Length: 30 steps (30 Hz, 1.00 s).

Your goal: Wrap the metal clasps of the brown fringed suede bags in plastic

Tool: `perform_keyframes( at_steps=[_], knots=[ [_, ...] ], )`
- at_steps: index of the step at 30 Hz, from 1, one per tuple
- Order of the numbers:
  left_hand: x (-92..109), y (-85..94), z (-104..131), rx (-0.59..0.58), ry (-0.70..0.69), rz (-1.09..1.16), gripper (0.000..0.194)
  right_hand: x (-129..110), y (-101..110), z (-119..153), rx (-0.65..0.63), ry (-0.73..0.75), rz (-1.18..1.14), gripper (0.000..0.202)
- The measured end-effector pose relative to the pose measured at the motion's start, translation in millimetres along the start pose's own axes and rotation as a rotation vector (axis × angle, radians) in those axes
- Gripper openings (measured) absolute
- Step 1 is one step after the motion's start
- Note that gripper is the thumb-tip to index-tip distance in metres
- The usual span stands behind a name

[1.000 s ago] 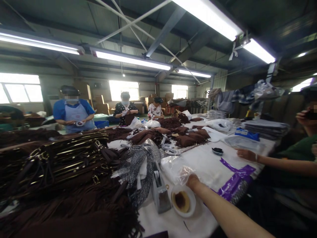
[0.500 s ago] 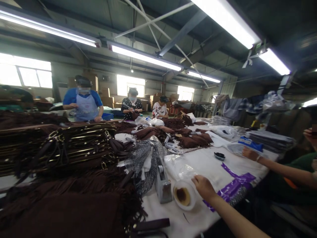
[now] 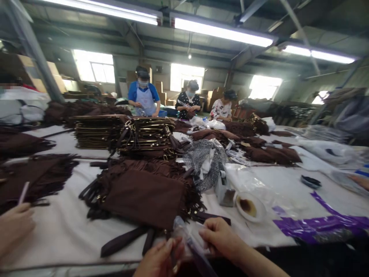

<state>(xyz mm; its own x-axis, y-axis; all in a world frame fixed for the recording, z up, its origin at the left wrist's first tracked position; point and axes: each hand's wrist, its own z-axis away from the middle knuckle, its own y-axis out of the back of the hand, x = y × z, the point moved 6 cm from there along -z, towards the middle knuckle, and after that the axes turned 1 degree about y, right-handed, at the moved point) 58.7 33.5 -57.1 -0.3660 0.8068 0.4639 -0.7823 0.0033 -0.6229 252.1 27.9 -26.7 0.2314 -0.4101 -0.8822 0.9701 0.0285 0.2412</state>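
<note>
At the table's front edge, my left hand [image 3: 161, 256] is closed in a pinch on a dark strap with a gold-coloured metal fitting. My right hand [image 3: 221, 235], just to its right, has its fingers closed on a piece of clear plastic film [image 3: 190, 240]. The film runs down between the hands, over something dark like a strap. Just beyond my hands lies a dark brown fringed bag [image 3: 144, 196], flat, with a loose strap [image 3: 123, 240] pointing toward me. A tape dispenser [image 3: 225, 192] stands right of the bag, beside a white bowl-like roll [image 3: 250, 207] with a brown centre.
Stacked brown bags with gold zips [image 3: 147, 136] stand behind. Crumpled patterned wrapping [image 3: 204, 161] lies right of them; purple plastic [image 3: 319, 227] lies at the right. A co-worker's hand [image 3: 17, 227] holds a thin pale stick at left. Another hand [image 3: 360, 181] is at the right edge.
The view has swung left. My right hand has moved from beside the white roll to the front edge, where it holds clear film. My left hand has come into view.
</note>
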Motion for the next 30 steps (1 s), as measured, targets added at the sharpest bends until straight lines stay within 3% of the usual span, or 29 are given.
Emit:
perform_keyframes(
  at_steps=[3,6,11,15,22,26,30],
  knots=[
    [1.6,-7.4,6.8,-0.118,-0.088,-0.015,0.021,-1.8,-45.6,-0.6,-0.092,0.003,0.089,0.033],
    [-0.7,-8.3,8.7,-0.163,-0.149,-0.083,0.026,-3.0,-66.0,-3.8,-0.097,0.002,0.136,0.038],
    [-8.6,0.7,-0.4,-0.15,-0.132,-0.091,0.031,-5.1,-60.9,-11.1,0.032,0.131,0.221,0.048],
    [-10.8,3.3,-0.5,-0.12,-0.103,-0.078,0.033,5.7,-56.8,-4.6,-0.011,0.039,0.015,0.055],
    [-10.1,3.2,4.9,-0.048,-0.121,-0.099,0.031,4.0,-61.9,4.0,-0.059,0.04,-0.138,0.031],
    [-9.6,5.5,5.6,-0.076,-0.121,-0.139,0.031,7.0,-60.5,2.2,-0.02,-0.014,-0.181,0.032],
    [2.1,8.3,13.9,-0.052,-0.116,-0.181,0.033,0.4,-54.6,11.0,0.025,0.048,-0.044,0.028]
  ],
)
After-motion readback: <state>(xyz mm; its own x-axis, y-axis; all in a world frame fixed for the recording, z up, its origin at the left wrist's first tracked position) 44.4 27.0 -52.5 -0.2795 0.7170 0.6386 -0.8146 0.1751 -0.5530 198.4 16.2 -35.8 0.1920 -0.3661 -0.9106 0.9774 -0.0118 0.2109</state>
